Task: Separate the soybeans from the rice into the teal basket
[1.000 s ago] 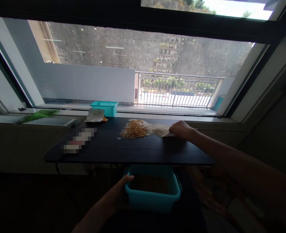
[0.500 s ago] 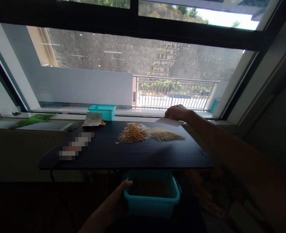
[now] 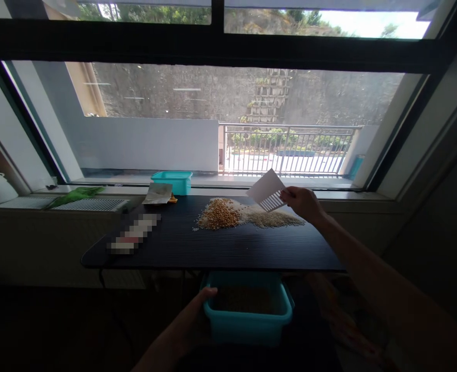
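Observation:
My right hand (image 3: 302,202) is closed on a white card (image 3: 267,190), held tilted in the air just above the right part of a mixed pile on the black table (image 3: 220,245). The pile has yellow corn kernels (image 3: 217,215) on the left and pale rice grains (image 3: 275,219) on the right. My left hand (image 3: 196,315) grips the left rim of a teal plastic tub (image 3: 248,320) held below the table's front edge. Brownish grains lie inside the tub.
A second teal tub (image 3: 173,181) stands at the back of the table beside a flat paper packet (image 3: 158,193). A blurred object (image 3: 134,233) lies on the table's left. A green bag (image 3: 74,195) rests on the windowsill grille. A large window fills the back.
My right hand lifted off the table surface with the card, rose to the back, then came to hover above the rice with the card tilted up. The left hand kept holding the tub.

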A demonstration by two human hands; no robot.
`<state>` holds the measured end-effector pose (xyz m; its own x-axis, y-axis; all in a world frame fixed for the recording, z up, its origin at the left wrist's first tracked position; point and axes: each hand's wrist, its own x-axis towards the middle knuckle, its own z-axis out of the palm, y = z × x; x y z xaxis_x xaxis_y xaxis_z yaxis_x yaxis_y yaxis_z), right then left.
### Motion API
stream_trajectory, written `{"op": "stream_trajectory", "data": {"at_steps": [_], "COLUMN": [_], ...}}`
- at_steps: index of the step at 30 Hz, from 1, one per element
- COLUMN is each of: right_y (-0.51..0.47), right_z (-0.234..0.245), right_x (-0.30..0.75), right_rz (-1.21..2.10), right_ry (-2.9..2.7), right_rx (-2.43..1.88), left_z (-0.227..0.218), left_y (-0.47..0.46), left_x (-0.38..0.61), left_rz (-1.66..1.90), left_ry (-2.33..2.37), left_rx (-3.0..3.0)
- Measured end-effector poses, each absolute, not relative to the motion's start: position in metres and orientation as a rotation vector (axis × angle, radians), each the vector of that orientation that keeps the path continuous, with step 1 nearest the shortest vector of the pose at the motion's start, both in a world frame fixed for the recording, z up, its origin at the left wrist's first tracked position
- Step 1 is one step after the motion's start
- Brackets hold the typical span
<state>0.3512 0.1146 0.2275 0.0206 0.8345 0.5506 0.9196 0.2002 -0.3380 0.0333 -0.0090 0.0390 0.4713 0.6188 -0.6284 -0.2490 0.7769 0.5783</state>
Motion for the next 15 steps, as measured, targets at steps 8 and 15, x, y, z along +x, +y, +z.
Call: {"op": "stream_trajectory", "data": {"at_steps": [8, 15], "right_y": [0.16, 0.126], "right_z": [0.19, 0.147], "right_x": [0.311, 0.295], "right_rz": [0.359, 0.552], "right_ry": [-1.311, -1.247], "right_rx": [-1.33, -1.223], "left_z": [0.034, 0.039], "left_y": [-0.01, -0.007], "left_x": [0.024, 0.015], "left_rz": [0.602, 0.665], "left_ry": [0.97, 0.981], "left_rx": [0.439, 0.431]}}
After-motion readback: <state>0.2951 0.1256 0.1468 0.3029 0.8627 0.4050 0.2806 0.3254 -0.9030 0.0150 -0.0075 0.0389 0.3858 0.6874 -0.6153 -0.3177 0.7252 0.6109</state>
